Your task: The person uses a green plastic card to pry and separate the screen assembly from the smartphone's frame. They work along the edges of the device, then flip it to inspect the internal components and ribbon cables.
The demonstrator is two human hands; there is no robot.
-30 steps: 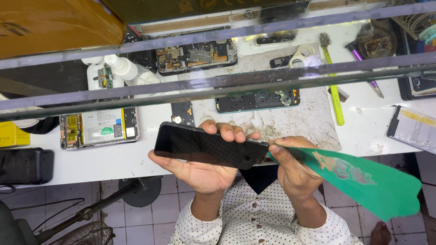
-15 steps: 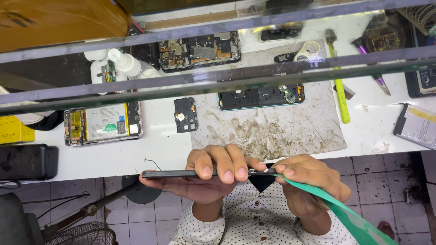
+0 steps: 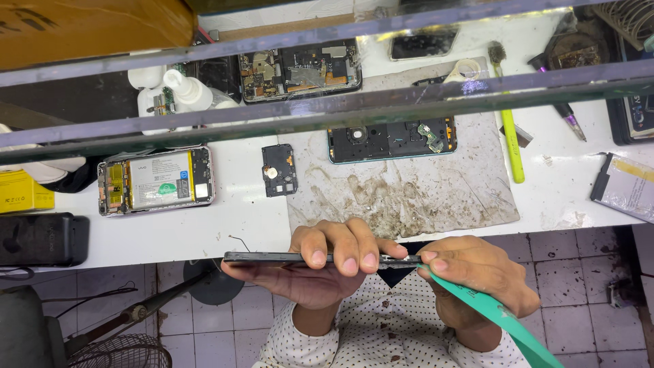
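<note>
The left hand held a thin black flat phone panel edge-on in a closed grip, below the near edge of the white counter. The right hand pinched a green plastic film strip at the panel's right end. A stained grey work mat lay just behind

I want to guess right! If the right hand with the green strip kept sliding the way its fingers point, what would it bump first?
Probably the left hand: the right hand points along the dark phone edge toward those fingers, though depth is unclear.
</note>
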